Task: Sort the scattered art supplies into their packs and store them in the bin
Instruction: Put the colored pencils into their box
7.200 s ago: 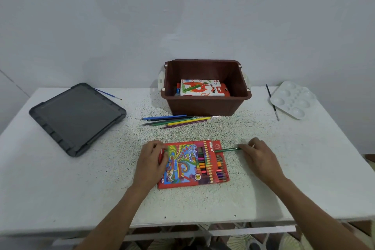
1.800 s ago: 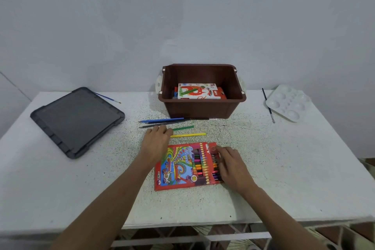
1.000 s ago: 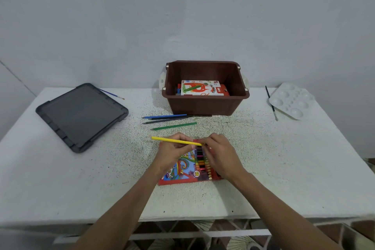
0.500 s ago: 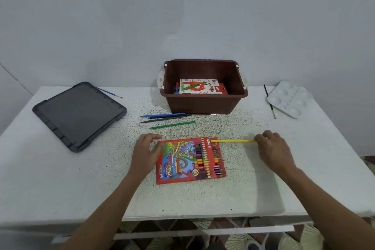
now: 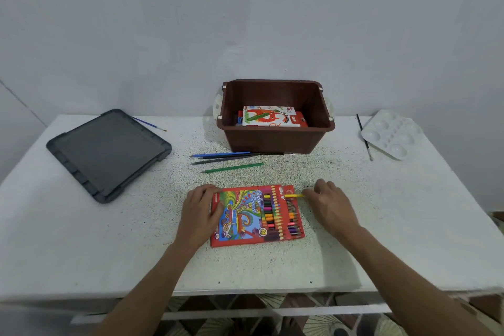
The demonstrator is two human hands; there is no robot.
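Observation:
A red colour-pencil pack (image 5: 245, 215) lies flat on the white table (image 5: 81, 240). My left hand (image 5: 201, 210) holds its left edge. My right hand (image 5: 330, 202) pinches the end of a yellow pencil (image 5: 294, 195) that sticks out of the pack's open right end, most of it inside. Loose green (image 5: 233, 167), grey (image 5: 222, 160) and blue (image 5: 221, 155) pencils lie between the pack and the brown bin (image 5: 275, 140). An oil-pastel box (image 5: 268, 116) rests inside the bin.
A dark tablet (image 5: 109, 150) sits at the left with a thin blue brush (image 5: 148, 124) behind it. A white paint palette (image 5: 390, 133) and a black brush (image 5: 364, 136) lie at the right. Another brush (image 5: 275, 154) lies against the bin's front.
My right hand has pushed the yellow pencil leftward into the pack, so only a short end shows now. My left hand stays on the pack's left edge.

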